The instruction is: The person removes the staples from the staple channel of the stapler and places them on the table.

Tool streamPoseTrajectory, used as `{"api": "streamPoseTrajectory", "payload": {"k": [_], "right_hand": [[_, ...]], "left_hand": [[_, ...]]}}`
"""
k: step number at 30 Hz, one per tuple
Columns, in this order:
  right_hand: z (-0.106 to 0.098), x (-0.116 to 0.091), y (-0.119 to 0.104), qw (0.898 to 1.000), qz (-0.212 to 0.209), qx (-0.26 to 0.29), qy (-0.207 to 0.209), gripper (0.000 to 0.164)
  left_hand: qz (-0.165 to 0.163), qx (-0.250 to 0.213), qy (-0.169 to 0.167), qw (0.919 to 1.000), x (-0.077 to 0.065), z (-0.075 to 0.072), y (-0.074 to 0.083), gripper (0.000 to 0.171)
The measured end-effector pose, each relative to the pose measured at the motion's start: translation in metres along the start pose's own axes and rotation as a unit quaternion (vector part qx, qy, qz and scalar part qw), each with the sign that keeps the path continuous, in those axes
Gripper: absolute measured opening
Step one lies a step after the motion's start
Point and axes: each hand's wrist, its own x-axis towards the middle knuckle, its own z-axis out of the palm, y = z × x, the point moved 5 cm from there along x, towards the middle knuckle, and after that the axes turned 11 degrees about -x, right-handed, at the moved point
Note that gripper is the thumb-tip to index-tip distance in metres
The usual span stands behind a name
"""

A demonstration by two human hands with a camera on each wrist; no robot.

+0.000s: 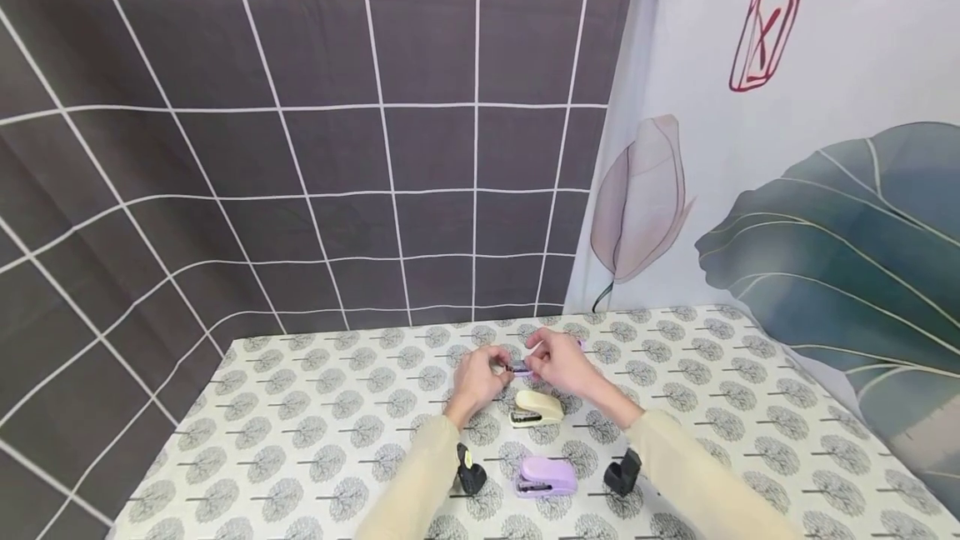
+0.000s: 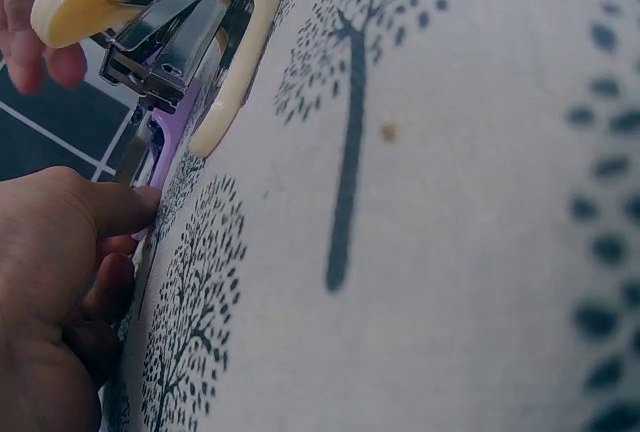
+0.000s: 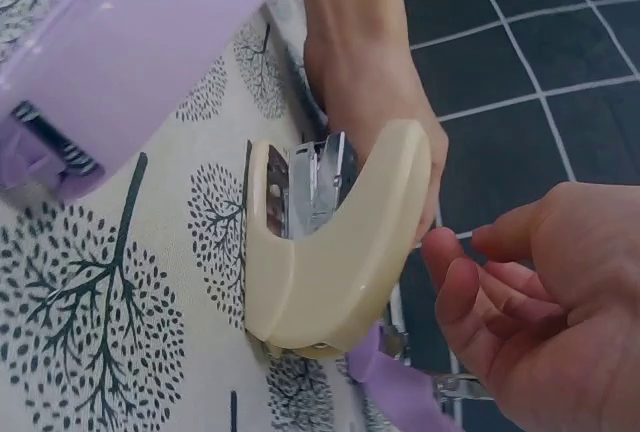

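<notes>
Both hands are at the farthest of the staplers, a purple stapler [image 1: 519, 372] with a metal magazine. My left hand [image 1: 477, 375] pinches its near-left end, the thumb [image 2: 130, 207] at the edge of it in the left wrist view. My right hand [image 1: 558, 362] is over its other end, with fingers loosely bent and nothing visible between them in the right wrist view. Part of this stapler is hidden behind the right hand; a bit of purple shows beyond the knuckles. Just in front sits a cream stapler [image 1: 537, 409], its mouth facing left.
A second purple stapler [image 1: 545, 476] lies nearer, between the forearms. The tablecloth [image 1: 322, 423] has a grey tree print. A dark gridded curtain [image 1: 315, 148] hangs behind the table, and a pale floral one [image 1: 675, 215] on the right. Black wrist cameras are strapped to both sleeves.
</notes>
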Motion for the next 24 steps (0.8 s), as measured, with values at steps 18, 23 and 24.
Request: {"api": "streamPoseTrajectory", "payload": {"k": [18, 23, 24], "right_hand": [[0.018, 0.006, 0.011, 0.996, 0.081, 0.001, -0.025, 0.010], [0.022, 0.008, 0.014, 0.996, 0.083, -0.006, -0.025, 0.008], [0.023, 0.009, 0.014, 0.996, 0.083, -0.008, -0.025, 0.008]], "left_hand": [[-0.007, 0.012, -0.009, 0.9999, 0.002, -0.001, 0.000, 0.019], [-0.004, 0.012, -0.006, 0.9999, 0.002, -0.002, -0.001, 0.019], [-0.003, 0.011, -0.004, 0.9999, 0.002, -0.002, -0.001, 0.019]]}}
